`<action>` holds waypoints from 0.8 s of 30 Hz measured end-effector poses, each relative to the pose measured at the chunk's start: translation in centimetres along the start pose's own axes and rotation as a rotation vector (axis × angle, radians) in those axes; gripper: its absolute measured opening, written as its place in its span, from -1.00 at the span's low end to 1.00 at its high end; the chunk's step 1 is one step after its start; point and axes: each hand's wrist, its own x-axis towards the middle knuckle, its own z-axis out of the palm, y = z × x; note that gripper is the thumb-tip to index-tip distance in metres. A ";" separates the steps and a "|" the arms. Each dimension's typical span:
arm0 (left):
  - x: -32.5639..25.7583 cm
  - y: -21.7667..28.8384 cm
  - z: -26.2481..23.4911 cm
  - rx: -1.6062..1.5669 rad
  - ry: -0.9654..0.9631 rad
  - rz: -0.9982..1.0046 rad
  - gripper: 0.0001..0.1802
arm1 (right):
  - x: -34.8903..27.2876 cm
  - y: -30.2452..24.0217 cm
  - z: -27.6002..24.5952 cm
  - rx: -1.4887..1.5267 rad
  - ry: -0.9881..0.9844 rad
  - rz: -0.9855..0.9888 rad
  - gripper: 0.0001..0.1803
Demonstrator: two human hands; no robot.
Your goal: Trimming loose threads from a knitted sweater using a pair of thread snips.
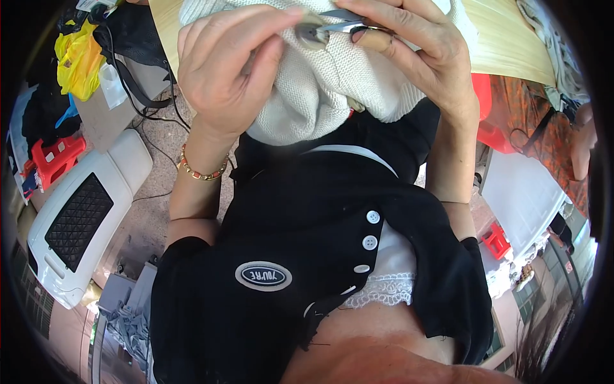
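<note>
Your right hand (425, 41) grips silver metal snips (345, 26) between thumb and fingers, the 2 blades pointing left toward a round, grey, glossy button (311, 33). That button sits on the cream knitted garment (358, 80), bunched at the edge of the pale wood-grain table (511, 38). Your left hand (220, 80) has its index fingertip at the button's upper rim, thumb lower and apart; whether it pinches fabric cannot be told.
</note>
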 end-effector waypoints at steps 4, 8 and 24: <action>-0.3 -0.2 0.3 -0.063 0.072 -0.037 -0.72 | 0.2 0.2 -0.2 -0.016 -0.029 -0.010 -0.51; -0.4 -0.5 0.4 -0.115 0.058 -0.056 -0.75 | 0.2 0.1 -0.4 -0.015 -0.035 -0.021 -0.51; -0.1 -0.3 0.5 -0.159 0.010 -0.054 -0.77 | -0.6 1.1 2.1 0.041 0.098 -0.066 -0.54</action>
